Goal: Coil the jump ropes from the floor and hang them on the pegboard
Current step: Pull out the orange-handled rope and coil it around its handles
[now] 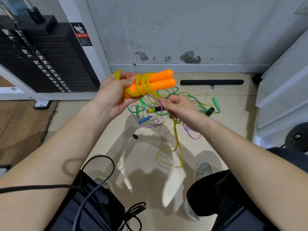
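My left hand [115, 93] grips two orange handles [160, 80] held side by side, with several turns of yellow cord [141, 85] wound around them. My right hand [179, 107] pinches the same yellow cord just below the handles. The loose rest of the cord [177, 144] hangs down to the floor and ends in loops. Beyond my hands a tangle of other jump ropes [191, 104] lies on the floor, green, purple and pale yellow, with green, blue and black handles. No pegboard is in view.
A black weight stack [50, 60] in a white frame stands at the left. A black bar [211, 82] lies by the grey wall. White panels [283, 90] close off the right. My shoes and knees sit at the bottom, with black cables [103, 172] over my lap.
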